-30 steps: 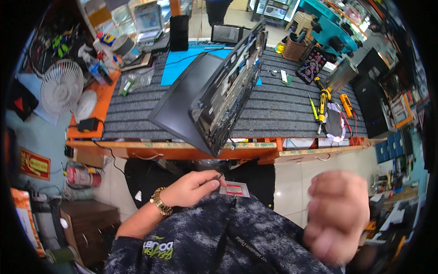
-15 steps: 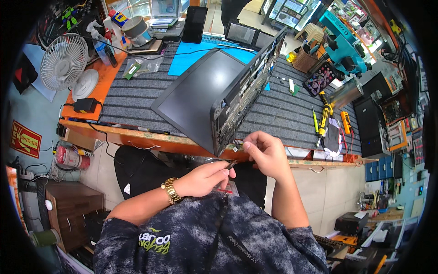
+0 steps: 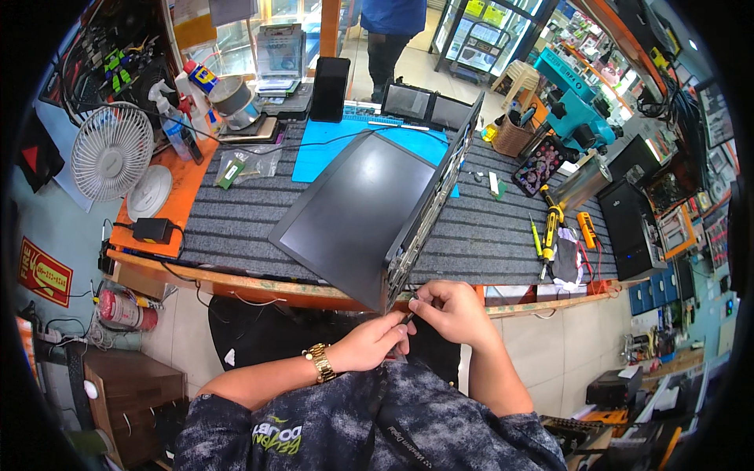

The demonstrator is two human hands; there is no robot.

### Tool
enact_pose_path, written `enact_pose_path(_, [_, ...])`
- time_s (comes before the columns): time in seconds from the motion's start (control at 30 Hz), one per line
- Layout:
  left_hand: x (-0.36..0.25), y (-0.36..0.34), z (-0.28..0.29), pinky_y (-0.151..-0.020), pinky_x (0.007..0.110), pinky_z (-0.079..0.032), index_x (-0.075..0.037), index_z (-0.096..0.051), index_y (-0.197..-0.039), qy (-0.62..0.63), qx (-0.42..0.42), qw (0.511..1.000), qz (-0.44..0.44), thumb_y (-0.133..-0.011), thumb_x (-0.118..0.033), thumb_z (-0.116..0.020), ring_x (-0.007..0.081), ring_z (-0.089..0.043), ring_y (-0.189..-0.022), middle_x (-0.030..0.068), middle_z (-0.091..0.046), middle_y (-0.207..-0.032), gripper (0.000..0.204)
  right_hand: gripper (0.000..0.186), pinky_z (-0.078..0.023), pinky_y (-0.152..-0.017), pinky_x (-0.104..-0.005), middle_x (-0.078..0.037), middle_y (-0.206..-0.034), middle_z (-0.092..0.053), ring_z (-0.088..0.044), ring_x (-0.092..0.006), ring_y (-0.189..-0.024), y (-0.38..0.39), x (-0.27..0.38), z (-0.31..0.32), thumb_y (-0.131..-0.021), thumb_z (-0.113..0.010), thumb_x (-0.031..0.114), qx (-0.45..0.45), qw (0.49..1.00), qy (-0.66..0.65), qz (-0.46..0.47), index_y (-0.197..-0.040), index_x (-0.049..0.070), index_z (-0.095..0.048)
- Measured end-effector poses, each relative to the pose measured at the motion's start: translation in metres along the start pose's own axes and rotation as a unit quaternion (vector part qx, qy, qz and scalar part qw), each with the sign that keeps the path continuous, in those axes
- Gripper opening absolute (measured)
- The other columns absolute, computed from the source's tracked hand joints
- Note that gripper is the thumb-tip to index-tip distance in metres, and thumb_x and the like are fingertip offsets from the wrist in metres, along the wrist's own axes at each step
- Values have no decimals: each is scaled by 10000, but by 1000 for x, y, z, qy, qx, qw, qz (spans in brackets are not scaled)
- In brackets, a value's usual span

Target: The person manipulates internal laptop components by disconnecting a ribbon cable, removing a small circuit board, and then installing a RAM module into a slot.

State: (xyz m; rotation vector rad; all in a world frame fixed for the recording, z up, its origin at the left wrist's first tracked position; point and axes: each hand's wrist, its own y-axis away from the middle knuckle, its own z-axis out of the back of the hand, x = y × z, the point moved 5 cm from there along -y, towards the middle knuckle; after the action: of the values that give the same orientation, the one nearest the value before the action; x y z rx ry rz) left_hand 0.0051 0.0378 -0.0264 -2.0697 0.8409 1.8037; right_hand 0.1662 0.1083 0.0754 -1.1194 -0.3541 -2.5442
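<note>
A half-open laptop stands on the bench's front edge, its dark screen (image 3: pixel 365 212) lying slanted on the mat and its base (image 3: pixel 436 196) upright, showing bare inner parts. Just below its near corner, my left hand (image 3: pixel 371 343) is closed around a small dark piece (image 3: pixel 407 319), too small to name. My right hand (image 3: pixel 454 312) comes in from the right, thumb and forefinger pinched together at the tip of that piece. Whatever lies between those fingertips is too small to make out.
A grey ribbed mat (image 3: pixel 243 228) covers the bench, with a blue mat (image 3: pixel 314 161) behind the laptop. To the right lie a yellow-black electric screwdriver (image 3: pixel 551 228), a green pen-like tool (image 3: pixel 536 235) and an orange multimeter (image 3: pixel 587 229). A white fan (image 3: pixel 112 149) stands left. Someone in blue (image 3: pixel 393 17) stands beyond.
My right hand has come left and its fingertips now meet the small piece in my left hand. The whole view has tilted up, showing more of the person beyond.
</note>
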Motion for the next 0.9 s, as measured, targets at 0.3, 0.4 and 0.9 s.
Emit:
enact_pose_path(0.3, [-9,-1,4,-877,344,-581,-1,-569,-1321,-9,7,999,-35,-1213,-237,-400,157,-722,-927,78,-726,-955,310,192,-469,-596,-306,-27,-733,-669,-567,-87,-665,1,8,-1,-965,-828,164,9,999,-34,20,-921,-11,-762])
enact_pose_path(0.4, [-9,-1,8,-881,342,-578,-4,-577,-1306,-8,0,999,-43,-1213,-242,-401,153,-718,-923,70,-725,-954,311,191,-461,-593,-301,-15,-733,-671,-560,-80,-671,0,8,-1,-970,-820,163,14,999,-22,23,-908,-9,-762])
enact_pose_path(0.9, [5,-6,13,-860,318,-569,-13,-678,-1300,56,-33,997,-38,-1209,-300,-480,101,-698,-913,33,-755,-966,361,208,-451,-590,-266,9,-763,-747,-561,-39,-677,-2,7,-2,-1005,-787,158,30,997,-69,27,-858,13,-760])
